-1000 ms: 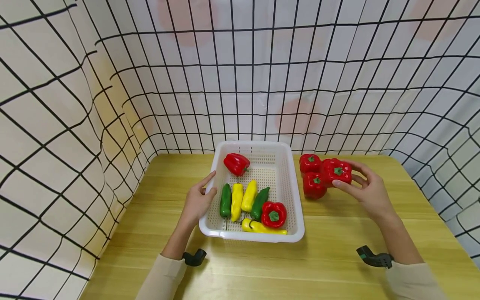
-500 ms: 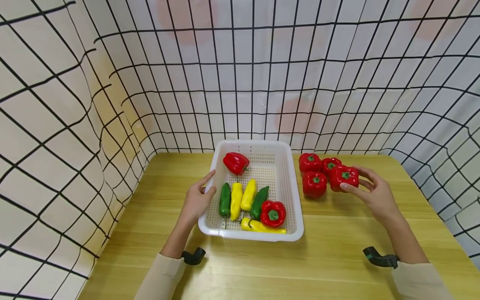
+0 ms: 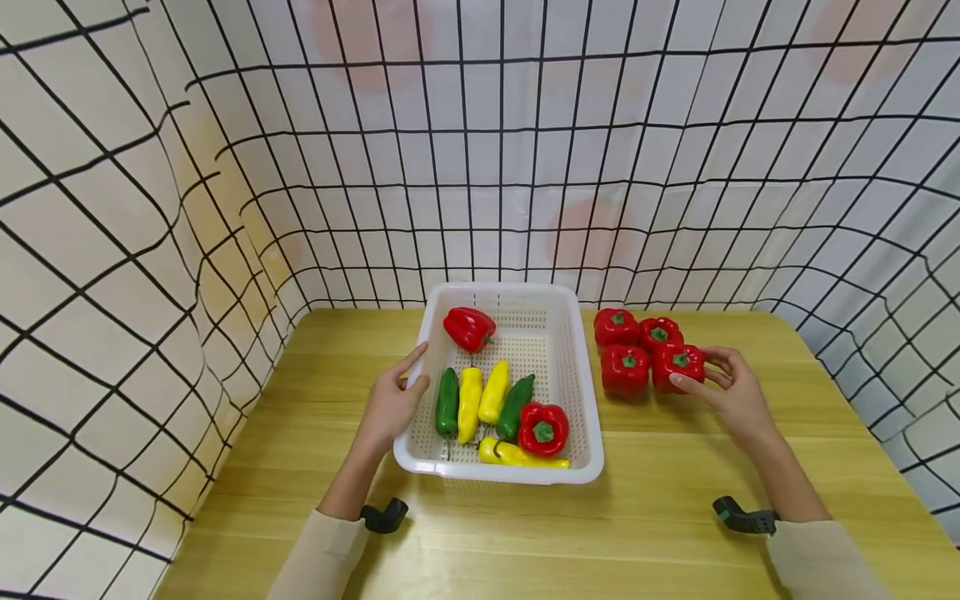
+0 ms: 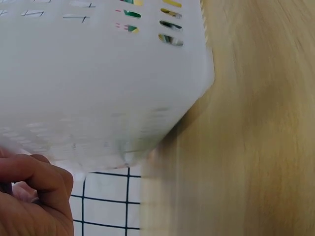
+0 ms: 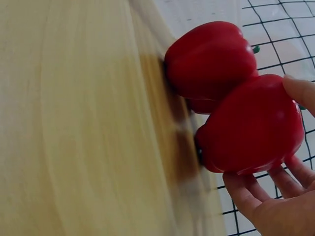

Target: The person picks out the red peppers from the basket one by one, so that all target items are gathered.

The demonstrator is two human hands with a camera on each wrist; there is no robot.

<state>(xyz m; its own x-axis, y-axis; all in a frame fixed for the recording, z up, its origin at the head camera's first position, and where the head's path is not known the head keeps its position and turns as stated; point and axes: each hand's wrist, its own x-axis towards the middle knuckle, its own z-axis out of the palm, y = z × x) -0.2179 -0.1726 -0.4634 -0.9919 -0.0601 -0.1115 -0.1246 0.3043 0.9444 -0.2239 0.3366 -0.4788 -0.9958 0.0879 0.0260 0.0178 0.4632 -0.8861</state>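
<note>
In the head view my right hand (image 3: 737, 396) holds a red bell pepper (image 3: 666, 372), thumb at the front and fingers on its right and far side. The right wrist view has this bell pepper (image 5: 258, 125) low over the table, beside another red bell pepper (image 5: 211, 59). Three more red bell peppers, including a near-left one (image 3: 625, 372), cluster right beside it. My left hand (image 3: 395, 403) grips the left rim of a white plastic basket (image 3: 510, 473). Curled fingers (image 4: 37, 172) show below the basket's rim in the left wrist view.
Inside the basket lie two red bell peppers, one at the back (image 3: 468, 327) and one at the front right (image 3: 543, 428), with green peppers (image 3: 447, 403) and yellow peppers (image 3: 470, 407). Black wire grid (image 3: 480, 179) encloses the wooden table (image 3: 525, 542) at the back and sides.
My right hand has carried the held bell pepper toward me and down, out of the cluster's back, to the front right of the other three. The left hand has stayed on the basket rim.
</note>
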